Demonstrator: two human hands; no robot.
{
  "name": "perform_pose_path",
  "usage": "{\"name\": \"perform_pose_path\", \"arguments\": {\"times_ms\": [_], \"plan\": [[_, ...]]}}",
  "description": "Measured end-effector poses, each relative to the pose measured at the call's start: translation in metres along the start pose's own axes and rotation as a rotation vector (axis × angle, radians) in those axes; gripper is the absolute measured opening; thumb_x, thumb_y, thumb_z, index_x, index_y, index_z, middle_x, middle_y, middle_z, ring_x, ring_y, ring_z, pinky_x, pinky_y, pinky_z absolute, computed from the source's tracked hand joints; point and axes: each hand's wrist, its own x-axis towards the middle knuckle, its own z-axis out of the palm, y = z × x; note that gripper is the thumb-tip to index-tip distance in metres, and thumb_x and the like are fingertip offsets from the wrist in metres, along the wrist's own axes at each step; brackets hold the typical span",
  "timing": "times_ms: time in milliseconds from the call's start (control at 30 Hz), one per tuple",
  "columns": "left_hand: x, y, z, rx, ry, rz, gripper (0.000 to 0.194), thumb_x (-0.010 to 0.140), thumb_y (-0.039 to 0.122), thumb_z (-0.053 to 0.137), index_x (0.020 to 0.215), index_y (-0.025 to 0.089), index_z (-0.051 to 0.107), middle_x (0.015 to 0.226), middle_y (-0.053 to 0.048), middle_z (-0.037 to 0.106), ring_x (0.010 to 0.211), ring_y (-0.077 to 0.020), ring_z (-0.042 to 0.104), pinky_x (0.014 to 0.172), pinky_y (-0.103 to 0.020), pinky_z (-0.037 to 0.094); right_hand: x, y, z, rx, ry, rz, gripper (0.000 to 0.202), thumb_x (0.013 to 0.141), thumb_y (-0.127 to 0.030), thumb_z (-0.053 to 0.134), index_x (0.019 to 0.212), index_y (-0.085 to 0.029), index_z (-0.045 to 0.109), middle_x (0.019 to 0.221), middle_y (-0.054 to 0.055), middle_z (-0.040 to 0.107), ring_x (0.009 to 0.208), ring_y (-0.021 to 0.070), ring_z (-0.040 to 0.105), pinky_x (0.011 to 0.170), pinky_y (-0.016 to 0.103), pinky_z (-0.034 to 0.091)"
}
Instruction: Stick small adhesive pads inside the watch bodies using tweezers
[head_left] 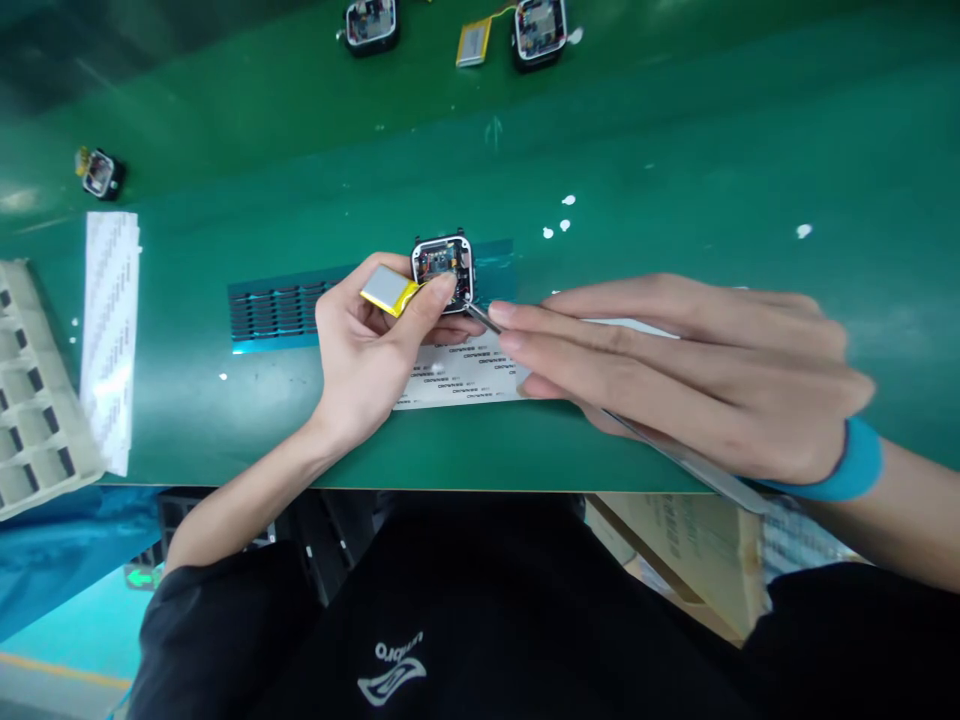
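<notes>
My left hand (375,350) grips an open smartwatch case (442,258), its thumb on the lower right of the exposed circuit board. A silver battery (388,289) with yellow tape lies over the fingers of that hand, beside the case. My right hand (697,370), with a blue band on the wrist, pinches a pair of metal tweezers (482,317). The tweezer tip is at the lower right corner of the case; whether something is between the points is too small to tell. The tweezers' rear end shows below the hand.
White printed adhesive sheets (465,375) lie under the hands, beside a blue film with black strips (274,312). Other open watch cases (540,30) stand at the back, one with a loose battery (473,43). At left are a white strip (110,330) and a moulded tray (37,400).
</notes>
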Motion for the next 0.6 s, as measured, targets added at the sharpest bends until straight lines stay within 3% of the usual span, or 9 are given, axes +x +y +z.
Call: {"name": "perform_pose_path", "arguments": {"times_ms": [100, 267, 367, 467, 567, 600], "plan": [[0.001, 0.001, 0.0, 0.005, -0.004, -0.002, 0.045, 0.084, 0.056, 0.093, 0.088, 0.022, 0.065, 0.076, 0.004, 0.073, 0.062, -0.0147, 0.079, 0.066, -0.029, 0.072, -0.001, 0.002, 0.002, -0.059, -0.004, -0.189, 0.039, 0.101, -0.01, 0.076, 0.138, -0.018, 0.072, 0.135, 0.008, 0.08, 0.12, 0.0263, 0.081, 0.101, 0.035, 0.07], [-0.005, 0.01, 0.002, 0.015, -0.015, -0.081, 0.041, 0.084, 0.051, 0.095, 0.089, 0.022, 0.065, 0.083, 0.003, 0.078, 0.072, -0.0157, 0.082, 0.071, -0.028, 0.072, -0.003, 0.004, 0.001, -0.043, 0.004, -0.115, 0.042, 0.106, -0.013, 0.071, 0.144, -0.028, 0.067, 0.14, 0.002, 0.078, 0.124, 0.0234, 0.079, 0.099, 0.037, 0.071], [0.0, 0.015, -0.002, 0.033, -0.056, -0.072, 0.038, 0.082, 0.046, 0.096, 0.092, 0.022, 0.068, 0.086, 0.002, 0.08, 0.07, -0.0154, 0.081, 0.07, -0.029, 0.07, -0.002, 0.005, -0.002, -0.064, 0.017, -0.139, 0.038, 0.107, -0.015, 0.07, 0.143, -0.026, 0.068, 0.142, 0.006, 0.077, 0.125, 0.0233, 0.078, 0.101, 0.038, 0.071], [0.037, 0.016, -0.027, 0.198, -0.04, 0.03, 0.039, 0.081, 0.046, 0.096, 0.096, 0.024, 0.067, 0.08, 0.004, 0.075, 0.065, -0.0153, 0.077, 0.061, -0.033, 0.064, 0.0, 0.008, 0.0, -0.107, 0.037, -0.178, 0.037, 0.105, -0.014, 0.072, 0.14, -0.026, 0.07, 0.138, 0.006, 0.078, 0.118, 0.0235, 0.081, 0.097, 0.037, 0.072], [0.101, 0.019, -0.072, 0.518, 0.147, 0.19, 0.039, 0.087, 0.048, 0.094, 0.102, 0.028, 0.063, 0.08, 0.008, 0.066, 0.064, -0.0084, 0.068, 0.061, -0.033, 0.056, 0.003, 0.01, 0.004, -0.159, 0.111, -0.23, 0.035, 0.103, -0.013, 0.073, 0.136, -0.026, 0.074, 0.133, 0.004, 0.081, 0.109, 0.0226, 0.084, 0.092, 0.036, 0.074], [0.124, 0.02, -0.087, 0.675, 0.17, 0.16, 0.038, 0.091, 0.046, 0.091, 0.105, 0.027, 0.062, 0.083, 0.008, 0.063, 0.066, -0.0057, 0.064, 0.067, -0.033, 0.055, 0.004, 0.01, 0.005, -0.169, 0.129, -0.25, 0.034, 0.103, -0.013, 0.074, 0.134, -0.026, 0.074, 0.131, 0.005, 0.082, 0.107, 0.0224, 0.084, 0.09, 0.036, 0.075]]}}
